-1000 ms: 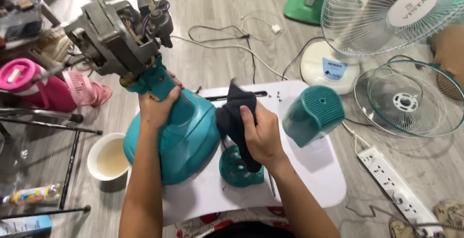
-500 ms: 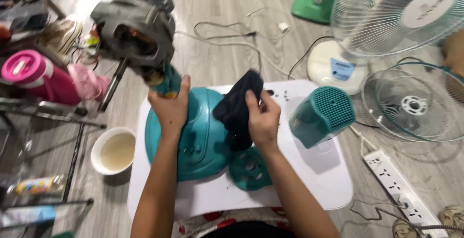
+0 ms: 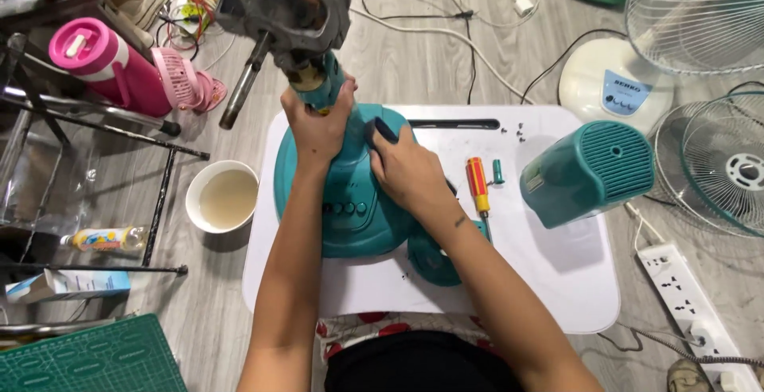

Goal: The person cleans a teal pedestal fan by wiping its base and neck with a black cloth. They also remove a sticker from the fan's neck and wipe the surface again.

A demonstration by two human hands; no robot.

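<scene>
Head view: screwdriver [image 3: 477,185] beside right hand [image 3: 410,173]

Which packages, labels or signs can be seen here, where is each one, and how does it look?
Carton: floor at far left, flat box, white and light blue.
Small bottle: lying on the floor beside the bowl, yellow label, white cap.
Panel label: on the white fan base, upper right, blue patch.
Cutting mat: bottom left, green with a printed grid.

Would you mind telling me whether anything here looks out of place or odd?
Yes: the teal fan base stands with its bare motor exposed; the teal motor cover lies apart on the white tray. Loose screws sit near the tray's far edge.
</scene>
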